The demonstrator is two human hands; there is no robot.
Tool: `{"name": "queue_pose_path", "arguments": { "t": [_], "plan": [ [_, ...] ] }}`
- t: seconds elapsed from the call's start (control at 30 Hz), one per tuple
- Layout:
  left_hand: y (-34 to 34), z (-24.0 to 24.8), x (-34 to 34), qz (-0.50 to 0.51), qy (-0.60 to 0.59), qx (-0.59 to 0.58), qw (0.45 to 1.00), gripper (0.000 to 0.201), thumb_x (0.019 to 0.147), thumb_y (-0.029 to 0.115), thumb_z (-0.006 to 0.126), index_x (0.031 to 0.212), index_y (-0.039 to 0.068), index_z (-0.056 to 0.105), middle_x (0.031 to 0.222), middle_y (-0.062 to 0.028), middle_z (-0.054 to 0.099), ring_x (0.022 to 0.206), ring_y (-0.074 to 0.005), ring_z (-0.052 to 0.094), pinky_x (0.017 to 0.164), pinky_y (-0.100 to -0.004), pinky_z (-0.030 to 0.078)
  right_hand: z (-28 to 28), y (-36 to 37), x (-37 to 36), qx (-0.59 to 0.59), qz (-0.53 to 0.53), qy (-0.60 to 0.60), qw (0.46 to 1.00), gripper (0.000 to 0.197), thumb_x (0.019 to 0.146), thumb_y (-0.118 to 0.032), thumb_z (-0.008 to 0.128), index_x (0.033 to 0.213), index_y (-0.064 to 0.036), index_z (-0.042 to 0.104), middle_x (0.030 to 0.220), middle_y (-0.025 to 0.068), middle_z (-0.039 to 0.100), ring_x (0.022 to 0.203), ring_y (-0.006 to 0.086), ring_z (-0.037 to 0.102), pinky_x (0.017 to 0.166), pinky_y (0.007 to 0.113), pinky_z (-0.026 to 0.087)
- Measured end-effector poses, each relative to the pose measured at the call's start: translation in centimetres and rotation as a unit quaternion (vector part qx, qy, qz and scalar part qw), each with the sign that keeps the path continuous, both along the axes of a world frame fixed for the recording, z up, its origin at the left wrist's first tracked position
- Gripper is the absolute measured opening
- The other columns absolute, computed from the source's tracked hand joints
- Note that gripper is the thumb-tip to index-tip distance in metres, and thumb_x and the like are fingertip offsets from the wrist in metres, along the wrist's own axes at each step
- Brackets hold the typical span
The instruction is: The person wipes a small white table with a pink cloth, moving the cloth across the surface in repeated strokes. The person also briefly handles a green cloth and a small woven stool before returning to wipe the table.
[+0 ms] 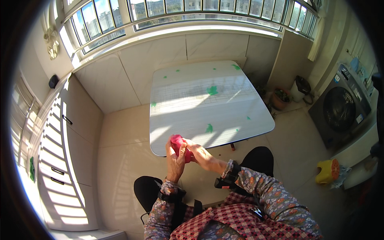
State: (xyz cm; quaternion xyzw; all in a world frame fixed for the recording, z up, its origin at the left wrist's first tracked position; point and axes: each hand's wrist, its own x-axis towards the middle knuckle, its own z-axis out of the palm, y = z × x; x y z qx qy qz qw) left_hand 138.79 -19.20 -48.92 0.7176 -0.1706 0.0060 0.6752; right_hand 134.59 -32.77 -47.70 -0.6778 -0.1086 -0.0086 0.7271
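Observation:
A bright pinkish-red, crumpled-looking thing (176, 139) is held up at the near left edge of the table; it may be a cloth, but I cannot tell its kind. My left hand (173, 161) is wrapped around its left side, thumb pointing upward. From the right, my right hand (201, 157) closes on the same piece, its fingers partly hidden. Some of the red shows below and between both hands. Beyond them stands a low pale table (176, 104) with rounded corners, marked by several green patches (212, 90).
A dark front-loading washing machine (340, 108) stands at the right, near a potted plant (281, 99) and a lidded bin (300, 89). A yellow container (327, 171) sits on the right. White cabinets (72, 160) line the left; barred windows (208, 8) run along the back.

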Motion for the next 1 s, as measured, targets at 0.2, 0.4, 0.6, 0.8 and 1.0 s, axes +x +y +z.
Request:
{"name": "queue_pose_path", "arguments": {
  "t": [0.2,0.4,0.6,0.8,1.0],
  "plan": [
    [-0.4,1.1,-0.4,-0.036,0.135,-0.129,0.982,0.033,0.092,0.012,0.061,0.122,0.001,0.053,0.109,-0.0076,0.063,0.098,-0.0153,0.061,0.087,-0.0283,0.050,1.4,-0.7,-1.6,0.010,0.021,0.071,0.997,0.057,0.103,-0.044,0.040,0.141,-0.0013,0.041,0.133,0.0113,0.053,0.119,0.0201,0.051,0.099,0.032,0.042],
    [2.0,1.1,4.6,0.044,0.071,-0.037,0.996,0.029,0.089,0.013,0.064,0.115,0.002,0.058,0.103,-0.0072,0.065,0.092,-0.0163,0.062,0.082,-0.0306,0.050,3.1,-5.7,-0.7,-0.099,0.000,0.088,0.991,0.052,0.102,-0.042,0.046,0.132,0.0001,0.052,0.128,0.0132,0.058,0.118,0.0213,0.056,0.097,0.032,0.045],
    [2.9,-1.4,9.9,0.203,-0.190,0.382,0.881,0.045,0.080,0.027,0.069,0.118,0.007,0.058,0.111,-0.0198,0.058,0.108,-0.0362,0.052,0.096,-0.0452,0.042,2.2,-13.3,0.6,-0.035,-0.103,0.103,0.989,0.042,0.100,-0.038,0.053,0.120,-0.0020,0.061,0.115,0.0071,0.064,0.097,0.0182,0.067,0.077,0.028,0.054],
    [-4.7,-1.7,7.0,0.105,-0.202,0.455,0.861,0.052,0.077,0.034,0.070,0.121,0.008,0.059,0.124,-0.0203,0.051,0.116,-0.0400,0.047,0.100,-0.0470,0.040,0.8,-18.2,0.7,0.032,-0.181,0.116,0.976,0.036,0.100,-0.033,0.054,0.118,-0.0031,0.062,0.109,0.0046,0.066,0.091,0.0140,0.066,0.078,0.026,0.053],
    [-15.4,-0.3,1.2,-0.101,-0.276,0.415,0.861,0.052,0.075,0.025,0.072,0.123,0.010,0.059,0.131,-0.0185,0.048,0.121,-0.0378,0.046,0.102,-0.0463,0.040,-0.6,-21.6,0.0,0.151,-0.231,0.094,0.957,0.034,0.098,-0.029,0.054,0.119,-0.0024,0.060,0.109,0.0064,0.066,0.090,0.0124,0.063,0.081,0.026,0.051]
  ]
}}
